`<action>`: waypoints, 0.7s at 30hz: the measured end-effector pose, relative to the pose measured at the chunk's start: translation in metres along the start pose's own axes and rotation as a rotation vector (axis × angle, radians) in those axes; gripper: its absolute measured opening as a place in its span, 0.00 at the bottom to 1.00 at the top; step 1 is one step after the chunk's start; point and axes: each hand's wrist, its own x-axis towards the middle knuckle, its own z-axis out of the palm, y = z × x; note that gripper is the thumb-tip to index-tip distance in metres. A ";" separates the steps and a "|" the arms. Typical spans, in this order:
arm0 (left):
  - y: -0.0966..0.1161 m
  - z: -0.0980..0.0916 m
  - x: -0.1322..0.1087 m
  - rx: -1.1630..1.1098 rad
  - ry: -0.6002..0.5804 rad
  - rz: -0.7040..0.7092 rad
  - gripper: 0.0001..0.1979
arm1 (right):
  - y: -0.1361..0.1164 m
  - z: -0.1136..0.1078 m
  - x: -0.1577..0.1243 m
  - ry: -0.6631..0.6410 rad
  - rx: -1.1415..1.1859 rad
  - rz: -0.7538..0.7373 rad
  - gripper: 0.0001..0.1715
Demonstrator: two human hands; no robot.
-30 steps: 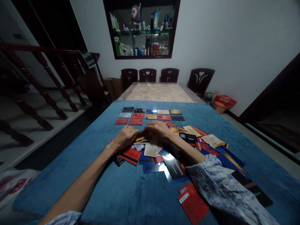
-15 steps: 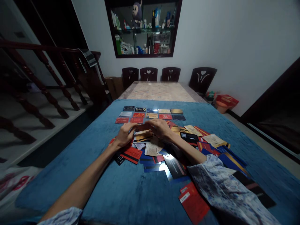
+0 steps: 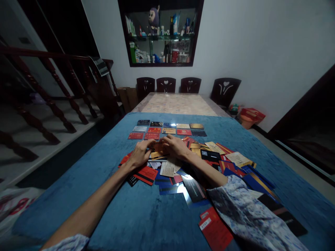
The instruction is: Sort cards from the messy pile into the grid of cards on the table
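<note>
My left hand (image 3: 142,152) and my right hand (image 3: 175,146) meet over a pile of bank cards in the middle of the table. Between their fingertips they grip a gold card (image 3: 157,147), one hand at each end, its face partly covered by the fingers. Beneath it lie a cream card (image 3: 168,168), a red card with a black stripe (image 3: 147,174) and several blue cards (image 3: 169,188). Beyond the hands, several cards lie in rows, among them a red card (image 3: 152,136) and a dark card (image 3: 199,133).
A loose heap of cards spreads to the right, with a black card (image 3: 210,155) and a cream card (image 3: 237,159) on top. Red card sleeves (image 3: 216,230) lie near my right sleeve. A blue cloth (image 3: 110,209) covers the near part of the table; chairs (image 3: 166,85) stand behind.
The card between my hands has tipped so that more of its gold face shows. Both hands stay near the same spot, and the view has shifted slightly.
</note>
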 end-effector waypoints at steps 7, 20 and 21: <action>0.007 -0.002 0.002 0.039 -0.022 -0.033 0.22 | 0.003 0.005 0.000 0.052 0.060 -0.035 0.18; 0.008 0.001 0.012 -0.072 0.023 -0.084 0.23 | 0.015 0.002 0.003 0.029 0.218 -0.158 0.38; 0.007 0.001 0.013 -0.084 0.016 -0.078 0.23 | 0.015 0.002 0.003 0.025 0.219 -0.149 0.38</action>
